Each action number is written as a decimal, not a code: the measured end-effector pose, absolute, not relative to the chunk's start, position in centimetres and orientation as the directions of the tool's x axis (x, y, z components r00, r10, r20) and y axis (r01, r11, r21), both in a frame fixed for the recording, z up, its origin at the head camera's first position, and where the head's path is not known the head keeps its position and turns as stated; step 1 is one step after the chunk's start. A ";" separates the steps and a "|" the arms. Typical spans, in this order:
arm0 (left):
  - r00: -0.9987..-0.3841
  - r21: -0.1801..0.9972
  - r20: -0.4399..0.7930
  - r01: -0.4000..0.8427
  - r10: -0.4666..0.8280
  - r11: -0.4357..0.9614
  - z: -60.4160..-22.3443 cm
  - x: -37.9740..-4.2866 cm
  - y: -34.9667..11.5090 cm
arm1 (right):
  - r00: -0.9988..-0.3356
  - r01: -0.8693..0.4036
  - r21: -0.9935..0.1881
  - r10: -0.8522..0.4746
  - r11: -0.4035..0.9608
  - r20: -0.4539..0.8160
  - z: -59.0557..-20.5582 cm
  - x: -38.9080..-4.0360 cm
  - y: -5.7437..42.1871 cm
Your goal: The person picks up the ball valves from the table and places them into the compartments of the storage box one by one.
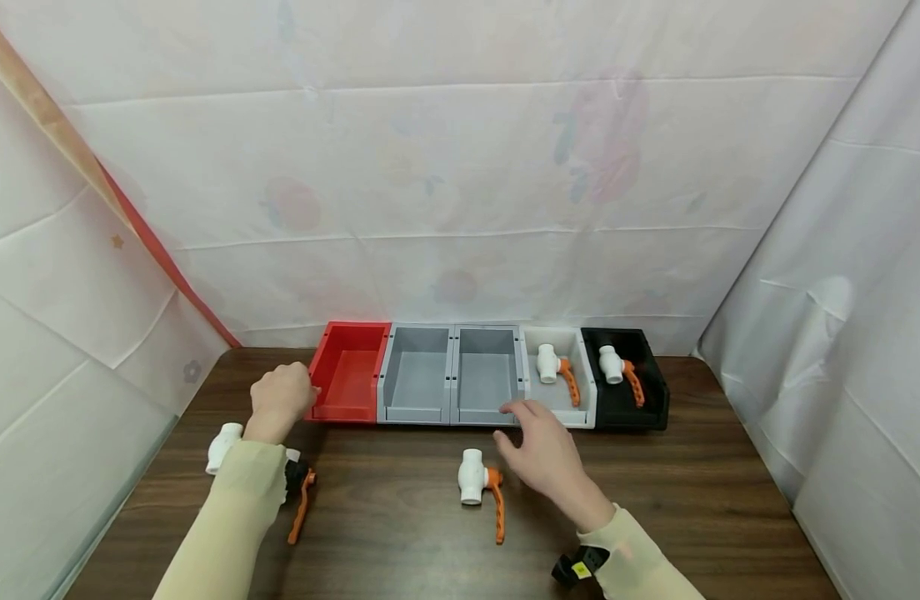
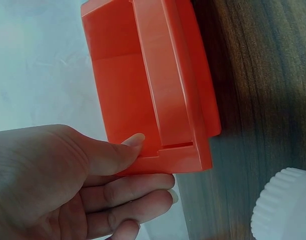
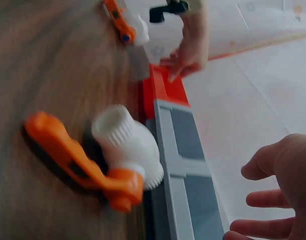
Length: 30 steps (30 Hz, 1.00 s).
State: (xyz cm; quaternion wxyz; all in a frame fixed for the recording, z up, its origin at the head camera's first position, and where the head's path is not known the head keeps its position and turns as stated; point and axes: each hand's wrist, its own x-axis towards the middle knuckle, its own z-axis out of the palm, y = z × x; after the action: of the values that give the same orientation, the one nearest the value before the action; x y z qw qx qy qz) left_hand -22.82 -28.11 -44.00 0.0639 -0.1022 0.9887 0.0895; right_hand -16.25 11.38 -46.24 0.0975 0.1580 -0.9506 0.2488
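My left hand (image 1: 283, 396) pinches the side wall of a red bin (image 2: 117, 100); the thumb is inside and the fingers are outside. A white ribbed valve end (image 2: 285, 205) lies near it. My right hand (image 1: 541, 450) hovers near the front of the bins, fingers spread, holding nothing. Just left of it, a white ball valve (image 1: 472, 477) with an orange lever handle lies on the table. By the left forearm are a white valve body (image 1: 222, 447) and an orange handle (image 1: 301, 508); the sleeve and wrist camera partly hide them.
Two grey bins (image 1: 452, 417), a white bin (image 1: 589, 400) and a black bin (image 1: 658, 400) continue the row rightward from the red one. One valve (image 1: 547, 364) lies in the white bin, another (image 1: 612, 365) in the black bin. White cloth (image 1: 460, 167) hangs behind the brown table (image 1: 385, 533).
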 end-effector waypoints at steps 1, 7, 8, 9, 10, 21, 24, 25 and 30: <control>-0.971 0.165 -0.145 -0.212 -0.189 0.963 -44.0 -22.8 -28.1 | -0.929 -0.358 -0.440 -0.267 0.824 0.256 -46.3 -15.9 11.2; -0.974 0.172 -0.137 -0.202 -0.180 0.964 -44.1 -22.9 -28.2 | -0.903 -0.427 -0.411 -0.353 0.806 0.245 -46.7 -14.3 10.1; -0.975 0.173 -0.134 -0.201 -0.179 0.964 -44.1 -22.9 -28.3 | -0.897 -0.439 -0.401 -0.368 0.804 0.245 -46.8 -14.1 9.9; -0.975 0.175 -0.132 -0.200 -0.178 0.964 -44.1 -22.9 -28.3 | -0.892 -0.450 -0.392 -0.382 0.802 0.243 -46.9 -13.8 9.8; -0.976 0.177 -0.130 -0.199 -0.177 0.964 -44.1 -22.9 -28.3 | -0.887 -0.460 -0.386 -0.396 0.800 0.237 -47.1 -13.6 9.6; -0.974 0.178 -0.142 -0.203 -0.179 0.963 -44.3 -23.1 -28.5 | -0.867 -0.498 -0.354 -0.463 0.791 0.184 -49.0 -12.3 8.9; -0.973 0.177 -0.145 -0.203 -0.179 0.963 -44.2 -23.0 -28.4 | -0.852 -0.523 -0.319 -0.487 0.790 0.193 -49.5 -12.2 8.9; -0.973 0.180 -0.146 -0.204 -0.178 0.962 -44.2 -23.0 -28.4 | -0.848 -0.530 -0.309 -0.493 0.790 0.193 -49.6 -12.2 8.9; -0.974 0.189 -0.144 -0.199 -0.173 0.962 -44.0 -22.9 -28.3 | -0.843 -0.539 -0.302 -0.503 0.787 0.191 -49.9 -12.1 8.9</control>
State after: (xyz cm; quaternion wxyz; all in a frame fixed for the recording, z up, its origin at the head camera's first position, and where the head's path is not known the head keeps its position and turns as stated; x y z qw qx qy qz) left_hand -22.91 -28.32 -44.05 0.0632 -0.0940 0.9884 0.1016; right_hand -12.06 8.94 -49.94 0.0503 0.2761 -0.9438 0.1747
